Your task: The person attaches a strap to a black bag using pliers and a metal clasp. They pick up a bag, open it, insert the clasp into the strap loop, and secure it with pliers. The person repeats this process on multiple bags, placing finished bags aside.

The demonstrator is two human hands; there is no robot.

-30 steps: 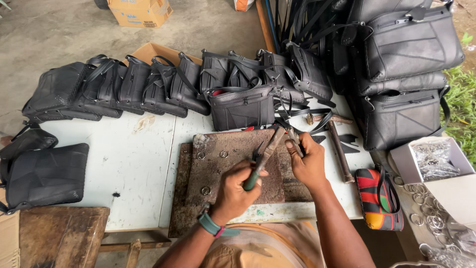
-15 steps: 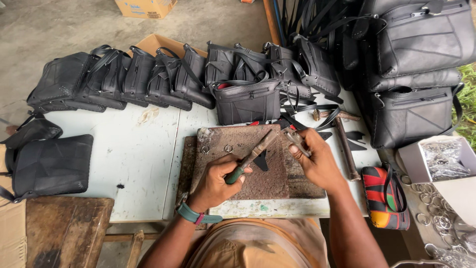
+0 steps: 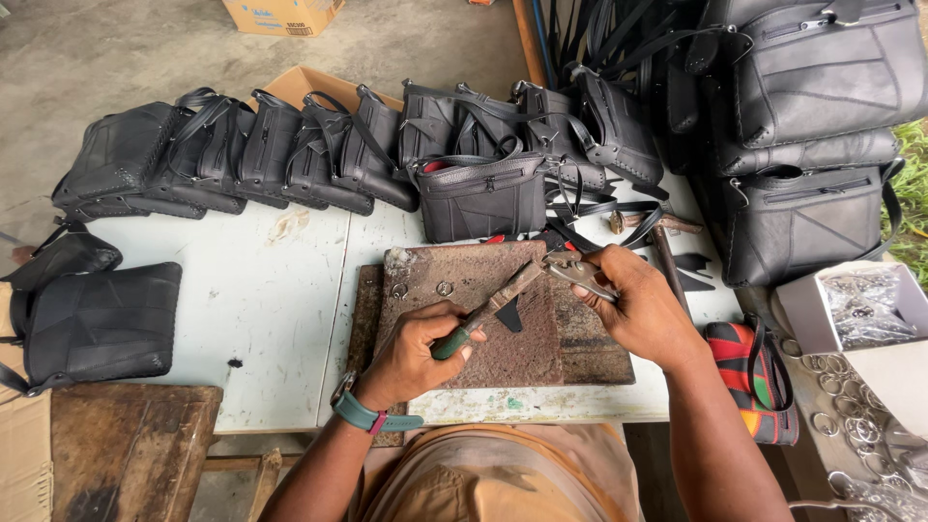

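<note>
Now the left hand [image 3: 418, 350] has slid the green-handled rusty pliers [image 3: 488, 311] toward 8 o'clock, gripping them; the right hand [image 3: 640, 311] pinches a small metal fitting [image 3: 580, 273] at their tip.

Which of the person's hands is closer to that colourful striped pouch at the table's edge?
The right hand, just up and left of the striped pouch. The left hand grips the green-handled pliers farther left, over the rusty metal plate.

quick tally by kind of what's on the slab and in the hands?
Green-handled rusty pliers, in left hand: 1
Small metal fitting, at right hand: 1
Silver metal rings on the rusty metal slab: 2
Black leather scrap: 1
Total: 5
</note>
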